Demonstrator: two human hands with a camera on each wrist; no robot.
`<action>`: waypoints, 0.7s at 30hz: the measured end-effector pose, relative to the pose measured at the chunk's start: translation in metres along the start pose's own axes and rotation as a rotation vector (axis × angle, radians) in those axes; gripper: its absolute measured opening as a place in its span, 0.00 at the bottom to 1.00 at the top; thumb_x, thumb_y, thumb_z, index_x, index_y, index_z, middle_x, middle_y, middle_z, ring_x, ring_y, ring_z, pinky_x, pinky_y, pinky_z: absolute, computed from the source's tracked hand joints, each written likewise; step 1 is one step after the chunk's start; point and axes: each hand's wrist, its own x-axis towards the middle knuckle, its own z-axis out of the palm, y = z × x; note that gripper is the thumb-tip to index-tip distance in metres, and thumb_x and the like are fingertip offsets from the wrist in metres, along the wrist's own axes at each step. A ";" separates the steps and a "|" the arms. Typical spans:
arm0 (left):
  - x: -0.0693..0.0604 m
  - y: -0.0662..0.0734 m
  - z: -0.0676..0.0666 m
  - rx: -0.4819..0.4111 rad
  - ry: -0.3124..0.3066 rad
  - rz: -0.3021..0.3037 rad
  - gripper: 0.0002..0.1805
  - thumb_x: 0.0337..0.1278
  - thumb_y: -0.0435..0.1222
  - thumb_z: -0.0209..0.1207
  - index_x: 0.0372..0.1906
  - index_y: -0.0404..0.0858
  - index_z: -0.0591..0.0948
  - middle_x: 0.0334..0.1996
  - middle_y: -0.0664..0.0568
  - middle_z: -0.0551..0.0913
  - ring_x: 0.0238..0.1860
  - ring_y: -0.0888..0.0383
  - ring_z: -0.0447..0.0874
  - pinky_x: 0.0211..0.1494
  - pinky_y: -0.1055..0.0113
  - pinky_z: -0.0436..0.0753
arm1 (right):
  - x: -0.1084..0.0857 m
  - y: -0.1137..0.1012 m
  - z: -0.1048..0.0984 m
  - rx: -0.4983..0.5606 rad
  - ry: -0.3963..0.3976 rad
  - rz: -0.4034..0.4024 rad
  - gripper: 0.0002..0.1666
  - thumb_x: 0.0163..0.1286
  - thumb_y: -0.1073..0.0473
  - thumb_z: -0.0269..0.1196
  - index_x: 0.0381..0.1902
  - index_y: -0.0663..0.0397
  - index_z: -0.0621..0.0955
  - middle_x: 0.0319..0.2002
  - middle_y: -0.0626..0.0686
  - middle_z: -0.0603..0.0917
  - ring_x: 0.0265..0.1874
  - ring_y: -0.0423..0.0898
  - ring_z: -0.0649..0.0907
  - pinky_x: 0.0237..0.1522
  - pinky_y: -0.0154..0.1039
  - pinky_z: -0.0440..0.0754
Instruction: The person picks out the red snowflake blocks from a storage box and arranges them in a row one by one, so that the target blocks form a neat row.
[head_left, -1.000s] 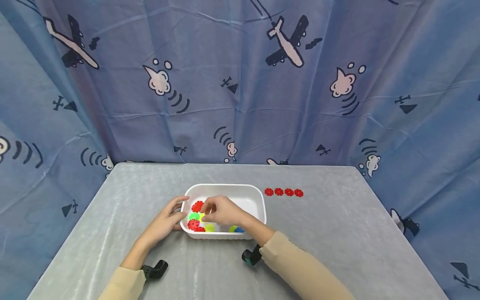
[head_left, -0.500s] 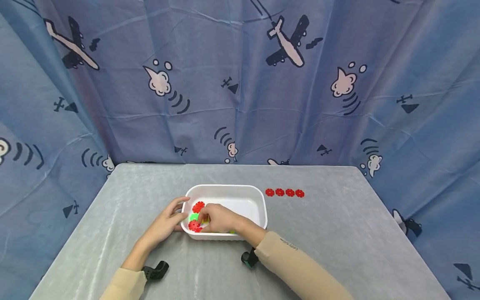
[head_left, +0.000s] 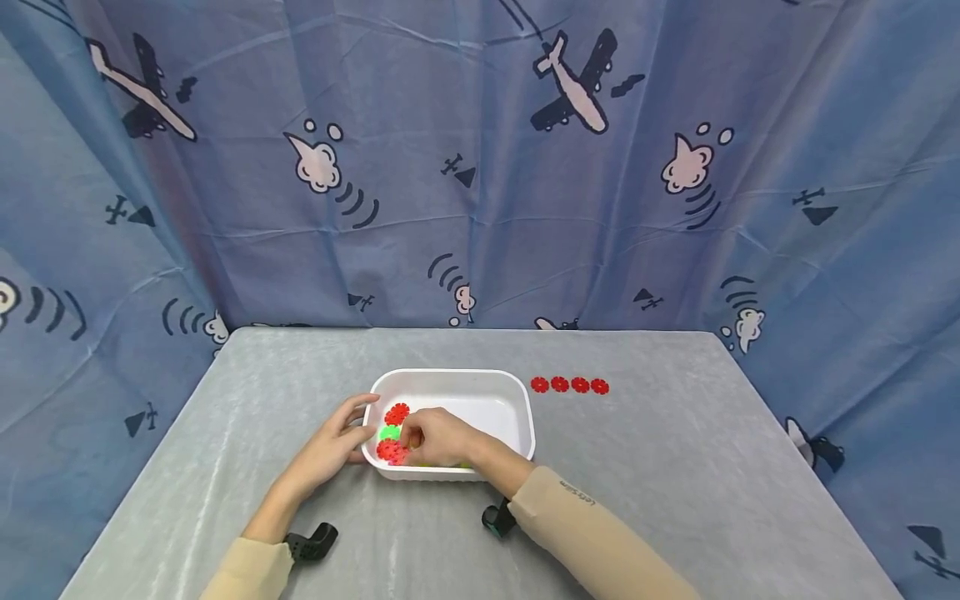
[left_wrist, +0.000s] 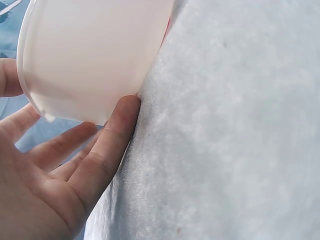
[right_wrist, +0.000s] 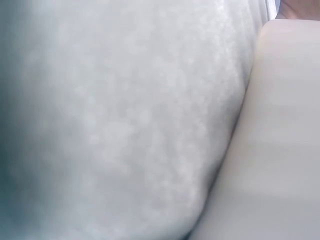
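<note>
A blue patterned curtain hangs behind the grey surface, on which the white tray sits flat. At its left end the left hand has its fingers spread against the outer wall, steadying rather than clasping, so a hard push from inside might slide the tray. The right hand reaches in over the near wall, its fingers bent down at the left end; whether that grip pinches a piece or only touches one I cannot tell. The wrist passes close over the rim, so lifting at a slant could knock it. Round the fingertips lie the small pieces: upper red ones, a green one and lower red ones, seemingly overlapping, which could bring up two at once. Outside, beyond the tray's right end, four red pieces stand in a row, where a trailing sleeve might scatter them
</note>
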 end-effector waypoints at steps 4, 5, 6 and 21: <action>0.000 0.000 0.001 -0.005 0.000 -0.003 0.28 0.76 0.36 0.53 0.76 0.40 0.63 0.73 0.30 0.60 0.65 0.36 0.73 0.46 0.59 0.88 | -0.002 0.000 0.000 0.038 0.017 0.018 0.11 0.57 0.66 0.75 0.32 0.51 0.82 0.23 0.40 0.76 0.26 0.34 0.74 0.33 0.27 0.74; 0.000 0.000 0.001 -0.004 0.000 -0.003 0.28 0.76 0.36 0.53 0.76 0.40 0.63 0.73 0.30 0.60 0.65 0.36 0.73 0.46 0.59 0.88 | -0.003 0.000 -0.001 0.046 0.018 0.022 0.11 0.57 0.65 0.75 0.32 0.51 0.82 0.23 0.40 0.76 0.25 0.34 0.74 0.33 0.28 0.73; 0.001 0.000 0.001 -0.002 0.002 -0.003 0.28 0.76 0.36 0.53 0.76 0.40 0.63 0.73 0.30 0.60 0.65 0.36 0.73 0.46 0.59 0.88 | -0.003 0.000 -0.001 0.050 0.019 0.024 0.12 0.58 0.66 0.75 0.32 0.52 0.81 0.22 0.40 0.76 0.25 0.34 0.74 0.33 0.28 0.73; 0.001 -0.002 0.001 0.012 0.011 -0.001 0.28 0.76 0.34 0.53 0.75 0.40 0.63 0.72 0.30 0.61 0.63 0.37 0.75 0.45 0.59 0.88 | -0.006 -0.003 -0.008 0.163 0.053 0.113 0.07 0.64 0.65 0.70 0.34 0.49 0.82 0.22 0.45 0.78 0.22 0.39 0.75 0.26 0.30 0.73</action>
